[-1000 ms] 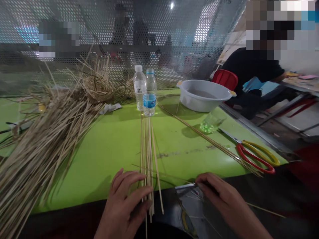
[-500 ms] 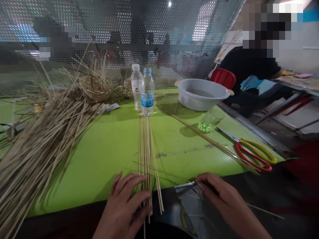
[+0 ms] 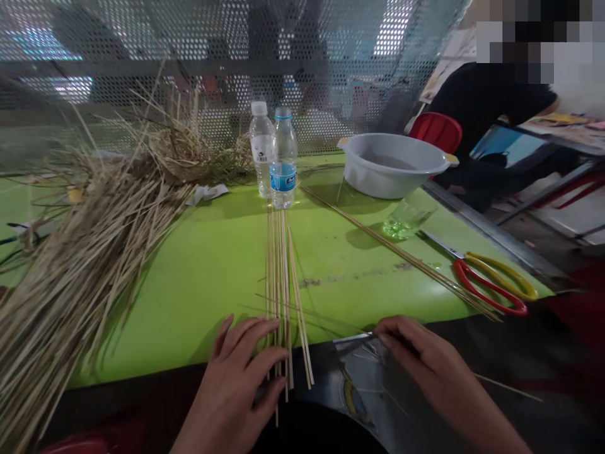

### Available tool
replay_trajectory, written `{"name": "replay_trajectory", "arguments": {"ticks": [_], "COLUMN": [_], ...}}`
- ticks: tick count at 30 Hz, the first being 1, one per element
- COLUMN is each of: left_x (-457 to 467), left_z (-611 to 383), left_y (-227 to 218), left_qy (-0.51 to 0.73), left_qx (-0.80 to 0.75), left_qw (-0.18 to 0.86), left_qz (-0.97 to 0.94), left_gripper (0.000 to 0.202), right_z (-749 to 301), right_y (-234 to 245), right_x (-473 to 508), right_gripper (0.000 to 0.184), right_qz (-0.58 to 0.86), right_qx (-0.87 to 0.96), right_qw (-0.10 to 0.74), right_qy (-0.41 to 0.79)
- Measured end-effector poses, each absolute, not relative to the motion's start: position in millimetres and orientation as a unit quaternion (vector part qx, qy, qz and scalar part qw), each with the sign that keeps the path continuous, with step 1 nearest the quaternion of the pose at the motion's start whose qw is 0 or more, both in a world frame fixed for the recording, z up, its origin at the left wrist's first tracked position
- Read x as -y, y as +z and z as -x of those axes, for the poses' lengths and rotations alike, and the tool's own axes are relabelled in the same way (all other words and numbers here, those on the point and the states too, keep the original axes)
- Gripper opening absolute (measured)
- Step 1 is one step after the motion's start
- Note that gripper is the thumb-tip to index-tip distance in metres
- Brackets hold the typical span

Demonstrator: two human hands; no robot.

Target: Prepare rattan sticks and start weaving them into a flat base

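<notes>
Several pale thin strips [image 3: 285, 277], like split bamboo or straw, lie lengthwise on the green table, their near ends jutting past its edge. My left hand [image 3: 241, 372] lies over the left side of these strips, fingers curved and apart, thumb near the strip ends. To the right, my right hand [image 3: 420, 366] is closed in a pinch on one thin strip [image 3: 326, 316]. That strip runs leftward across the lengthwise ones, and its other end sticks out behind the hand. How it passes over or under each strip is too fine to tell.
A large heap of strips [image 3: 94, 271] covers the left, with a woven basket [image 3: 179, 157] behind. Two plastic bottles [image 3: 283, 176] stand at the strips' far ends. At right are a grey basin [image 3: 392, 183], a tilted cup [image 3: 406, 221], longer strips [image 3: 401, 252] and scissors [image 3: 491, 287]. A person sits beyond.
The camera view has shifted slightly, so the table things sit higher in the picture. Both hands keep nearly the same pose, the right one still pinching the crosswise strip.
</notes>
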State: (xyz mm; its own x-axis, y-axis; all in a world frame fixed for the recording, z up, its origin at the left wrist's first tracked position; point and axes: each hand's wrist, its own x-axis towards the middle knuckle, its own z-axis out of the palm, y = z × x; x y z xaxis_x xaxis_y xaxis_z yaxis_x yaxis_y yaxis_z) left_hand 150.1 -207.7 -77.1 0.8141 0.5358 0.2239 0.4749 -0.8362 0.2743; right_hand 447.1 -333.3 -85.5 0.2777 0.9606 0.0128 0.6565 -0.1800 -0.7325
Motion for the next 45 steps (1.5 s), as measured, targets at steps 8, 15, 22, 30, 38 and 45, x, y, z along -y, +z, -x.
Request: {"name": "replay_trajectory", "arguments": {"ticks": [8, 15, 22, 30, 38, 45], "left_x": [206.3, 205.4, 210.5, 214.7, 211.0, 214.0], "left_z": [-147.7, -149.5, -150.9, -147.3, -145.6, -148.2], "left_y": [-76.1, -73.4, -68.0, -70.8, -66.5, -63.4], "left_qy": [0.141, 0.154, 0.161, 0.145, 0.175, 0.158], "left_qx": [-0.264, -0.260, -0.258, -0.265, -0.246, -0.232], "left_qw": [0.060, 0.029, 0.036, 0.043, 0.019, 0.022], "left_qz": [-0.952, -0.953, -0.952, -0.952, -0.953, -0.960], "left_gripper": [0.049, 0.046, 0.052, 0.057, 0.048, 0.058], "right_z": [-448.2, -448.9, -449.1, -449.1, -449.8, -450.0], "right_y": [-88.0, -89.0, -89.8, -90.9, -91.5, -92.4], "right_x": [334.6, 331.1, 333.5, 335.2, 334.2, 333.5], "right_gripper": [0.021, 0.021, 0.021, 0.021, 0.021, 0.021], "right_qz": [0.728, 0.722, 0.728, 0.731, 0.725, 0.727], "right_qx": [0.557, 0.567, 0.559, 0.550, 0.559, 0.558], "right_qw": [0.326, 0.324, 0.326, 0.325, 0.328, 0.330], "right_qy": [0.232, 0.228, 0.227, 0.239, 0.233, 0.226]}}
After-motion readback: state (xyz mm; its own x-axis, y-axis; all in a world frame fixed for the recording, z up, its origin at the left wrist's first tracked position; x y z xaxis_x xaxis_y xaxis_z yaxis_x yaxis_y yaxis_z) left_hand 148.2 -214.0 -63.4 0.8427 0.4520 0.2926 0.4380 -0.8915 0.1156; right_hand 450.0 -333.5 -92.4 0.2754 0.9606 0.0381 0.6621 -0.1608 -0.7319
